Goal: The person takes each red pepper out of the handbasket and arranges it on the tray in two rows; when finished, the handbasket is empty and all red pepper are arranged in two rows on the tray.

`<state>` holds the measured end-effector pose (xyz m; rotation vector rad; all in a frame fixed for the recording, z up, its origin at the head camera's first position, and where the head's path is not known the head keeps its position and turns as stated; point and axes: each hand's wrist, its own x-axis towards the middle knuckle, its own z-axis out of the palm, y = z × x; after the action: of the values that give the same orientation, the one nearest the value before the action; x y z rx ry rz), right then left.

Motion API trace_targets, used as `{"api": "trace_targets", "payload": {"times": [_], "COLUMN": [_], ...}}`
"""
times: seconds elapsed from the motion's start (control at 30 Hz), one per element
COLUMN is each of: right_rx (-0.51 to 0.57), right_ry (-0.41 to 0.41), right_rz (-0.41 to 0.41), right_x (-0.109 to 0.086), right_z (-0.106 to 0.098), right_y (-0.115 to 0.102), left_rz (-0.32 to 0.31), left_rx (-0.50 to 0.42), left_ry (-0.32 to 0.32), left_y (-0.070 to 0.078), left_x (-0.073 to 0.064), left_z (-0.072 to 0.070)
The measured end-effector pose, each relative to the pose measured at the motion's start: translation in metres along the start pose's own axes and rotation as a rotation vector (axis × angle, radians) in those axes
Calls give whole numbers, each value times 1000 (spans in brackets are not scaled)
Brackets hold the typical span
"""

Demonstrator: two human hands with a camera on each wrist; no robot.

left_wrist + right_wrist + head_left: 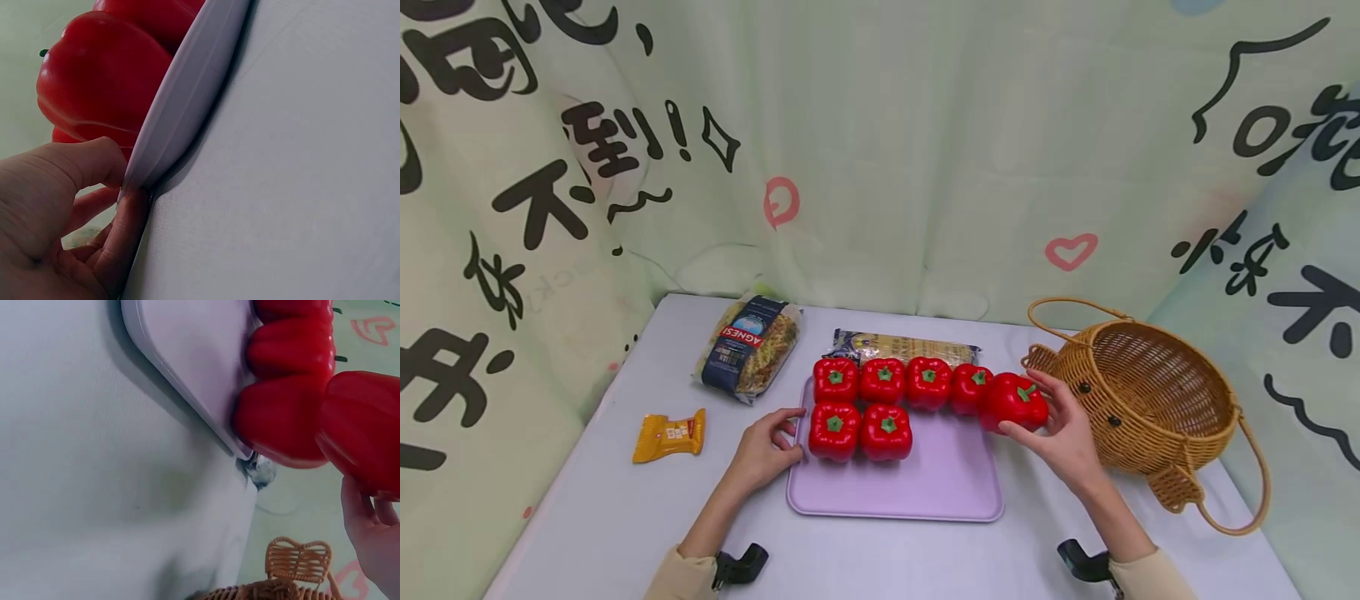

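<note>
A lilac tray [951,475] lies on the table with several red bell peppers [882,380] on it, four along the back and two in front at the left. At its left edge my left hand [767,450] pinches the rim, thumb on top and a finger below, as the left wrist view shows. My right hand [1067,429] holds another red bell pepper [1011,402] by its right side, over the tray's right edge. That pepper is tilted, its green stem facing right. In the right wrist view it overlaps the last pepper [281,419] of the back row.
A wicker basket [1120,400] with looped handles stands at the right. Behind the tray lies a long pasta packet [910,347]. At the back left is an Agnesi pasta bag [751,346], and a small orange-yellow packet [670,436] lies left of my left hand.
</note>
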<state>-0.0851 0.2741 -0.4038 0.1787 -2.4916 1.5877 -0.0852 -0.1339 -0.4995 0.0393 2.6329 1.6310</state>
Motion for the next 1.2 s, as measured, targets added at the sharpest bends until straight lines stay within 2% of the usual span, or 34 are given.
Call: {"api": "trace_targets", "payload": {"times": [0.13, 0.33, 0.53, 0.7, 0.83, 1.03, 1.13, 1.2], "right_rx": [-27, 4, 40, -22, -82, -90, -76, -63], "right_ry": [-7, -22, -59, -74, -81, -74, -70, -67], "right_rz": [-22, -69, -77, -75, -64, -42, -26, -29], "right_x": [1, -1, -6, -14, -20, -27, -29, -28], "right_z": [6, 16, 30, 44, 53, 65, 69, 71], "right_y": [-1, -2, 2, 5, -6, -32, -34, -24], "left_rz": [20, 24, -8, -40, -52, -77, -88, -94], "left_rx": [-10, -13, -1, 18, 31, 38, 34, 35], "left_ry": [-3, -2, -11, -40, -58, -54, -50, -49], "left_y": [-2, -2, 0, 4, 7, 11, 13, 13], "left_x": [1, 1, 0, 2, 4, 5, 5, 6], "left_z": [0, 0, -2, -4, -5, -6, -6, -5]}}
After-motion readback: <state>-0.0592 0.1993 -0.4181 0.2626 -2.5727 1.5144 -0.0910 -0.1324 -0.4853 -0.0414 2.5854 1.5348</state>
